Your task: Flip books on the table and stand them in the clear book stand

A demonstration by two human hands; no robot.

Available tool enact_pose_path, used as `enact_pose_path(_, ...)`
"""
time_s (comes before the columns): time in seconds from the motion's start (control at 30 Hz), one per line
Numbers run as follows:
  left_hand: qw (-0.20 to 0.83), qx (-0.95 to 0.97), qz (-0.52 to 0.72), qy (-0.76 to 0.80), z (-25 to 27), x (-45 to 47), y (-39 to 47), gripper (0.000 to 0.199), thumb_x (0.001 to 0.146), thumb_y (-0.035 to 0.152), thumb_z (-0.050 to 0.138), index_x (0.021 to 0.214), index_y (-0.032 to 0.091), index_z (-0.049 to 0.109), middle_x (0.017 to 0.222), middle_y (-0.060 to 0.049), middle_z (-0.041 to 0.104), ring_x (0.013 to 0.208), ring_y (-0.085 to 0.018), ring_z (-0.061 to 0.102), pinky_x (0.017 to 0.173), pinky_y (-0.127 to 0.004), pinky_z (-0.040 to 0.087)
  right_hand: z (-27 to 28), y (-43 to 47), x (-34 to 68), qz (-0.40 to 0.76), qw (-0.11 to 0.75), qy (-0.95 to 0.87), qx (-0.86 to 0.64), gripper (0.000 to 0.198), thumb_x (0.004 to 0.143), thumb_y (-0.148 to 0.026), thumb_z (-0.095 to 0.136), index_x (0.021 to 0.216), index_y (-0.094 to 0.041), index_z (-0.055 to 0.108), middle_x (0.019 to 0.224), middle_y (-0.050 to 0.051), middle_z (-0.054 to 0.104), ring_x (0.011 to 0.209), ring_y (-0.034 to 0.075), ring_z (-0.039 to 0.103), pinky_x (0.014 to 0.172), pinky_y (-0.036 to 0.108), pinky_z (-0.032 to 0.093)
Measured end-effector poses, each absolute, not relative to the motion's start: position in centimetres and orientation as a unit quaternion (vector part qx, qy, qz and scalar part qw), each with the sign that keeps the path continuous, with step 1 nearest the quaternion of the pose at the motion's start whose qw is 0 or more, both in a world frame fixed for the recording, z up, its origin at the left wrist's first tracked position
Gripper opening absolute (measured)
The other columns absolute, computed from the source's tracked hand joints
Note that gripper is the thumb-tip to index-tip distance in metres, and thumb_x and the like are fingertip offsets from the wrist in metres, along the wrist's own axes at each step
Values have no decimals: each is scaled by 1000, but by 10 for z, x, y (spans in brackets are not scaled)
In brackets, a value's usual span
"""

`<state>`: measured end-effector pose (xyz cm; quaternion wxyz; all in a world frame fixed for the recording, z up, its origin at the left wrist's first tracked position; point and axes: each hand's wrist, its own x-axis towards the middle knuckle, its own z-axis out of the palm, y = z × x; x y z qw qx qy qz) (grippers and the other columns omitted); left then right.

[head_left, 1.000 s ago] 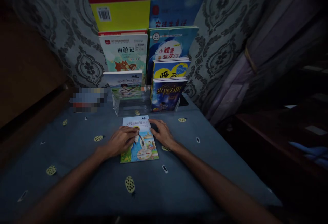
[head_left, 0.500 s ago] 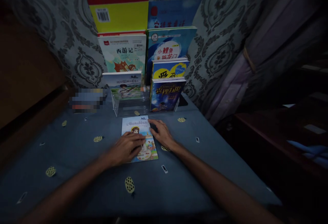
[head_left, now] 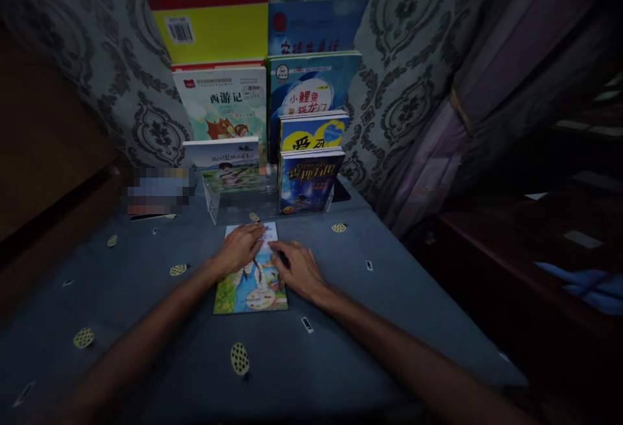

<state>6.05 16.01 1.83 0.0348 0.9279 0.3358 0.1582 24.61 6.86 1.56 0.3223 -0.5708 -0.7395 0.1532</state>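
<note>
Blue-and-green book (head_left: 257,285), lower centre of frame, laid flat on the tablecloth (head_left: 399,327). Left hand (head_left: 241,247), fingers outstretched, earlier placed across the book's middle, now placed near its top. Right hand (head_left: 299,269), thumb and forefinger parted, now rested farther over the book's right edge.

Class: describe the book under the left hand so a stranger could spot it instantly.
On the blue-grey tablecloth, find the clear stand of upright books. Just in front lies a thin book, left hand on its cover, right hand at its edge. Unlike those standing behind, it lies flat, a palette pictured low on its cover.
</note>
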Motion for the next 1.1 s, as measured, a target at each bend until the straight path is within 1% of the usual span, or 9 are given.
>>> enact_pose_path(0.1,83,930,151,326,28,57,163,35,98,33,45,124,17,63,131,-12,64,125,-25,58,105,-39,45,27,51,233,217,343,-761,-506,33,90,-22,50,117,-23,70,86,5,75,77,20,68,75,30,50)
enact_pose_path(0.2,96,928,142,329,35,58,159,33,95,39,52,119,20,64,125,-10,67,119,-26,61,100,-37,49,33,42,226,264,362,-780,-436,31,92,-24,49,113,-23,71,86,3,76,72,17,68,71,27,50)
enact_pose_path(0.4,6,911,118,396,30,76,134,30,86,30,64,112,15,59,117,-15,61,112,-32,58,94,-43,48,23,58,235,325,402,-728,-451,30,91,-18,47,107,-21,72,79,2,74,66,15,68,65,25,52)
enact_pose_path(0.5,-39,898,100,428,31,83,125,26,89,31,61,108,14,59,112,-15,60,109,-32,57,90,-44,49,20,74,245,272,424,-695,-513,30,92,-19,46,111,-21,70,86,4,75,76,18,70,73,30,54)
enact_pose_path(0.6,-56,895,88,434,35,84,120,26,92,34,57,107,13,60,110,-15,61,108,-32,56,90,-44,49,17,90,252,197,424,-722,-509,39,93,-15,42,125,-23,63,113,7,71,106,21,65,95,37,50)
enact_pose_path(0.67,-61,894,89,436,36,84,118,27,93,34,57,109,13,60,113,-15,61,109,-31,56,93,-43,48,13,97,254,172,395,-752,-498,45,91,-9,41,130,-22,59,123,8,67,117,21,59,103,40,45)
enact_pose_path(0.77,-62,890,92,442,35,83,116,28,93,32,57,114,13,59,117,-14,61,112,-30,55,98,-43,46,8,105,254,164,329,-773,-517,47,89,-4,42,128,-19,61,118,10,68,114,22,59,102,40,46)
enact_pose_path(0.87,-63,888,90,446,35,84,115,28,93,31,57,115,14,59,120,-13,61,114,-29,55,100,-41,45,8,109,254,167,307,-769,-536,44,88,-3,44,125,-18,63,115,10,70,112,23,60,101,40,47)
enact_pose_path(1.1,-73,875,20,479,49,94,110,26,94,31,54,109,11,63,112,-14,64,109,-29,57,87,-39,51,7,120,262,239,376,-720,-532,41,81,-2,50,114,-18,67,109,7,75,106,20,67,98,36,49)
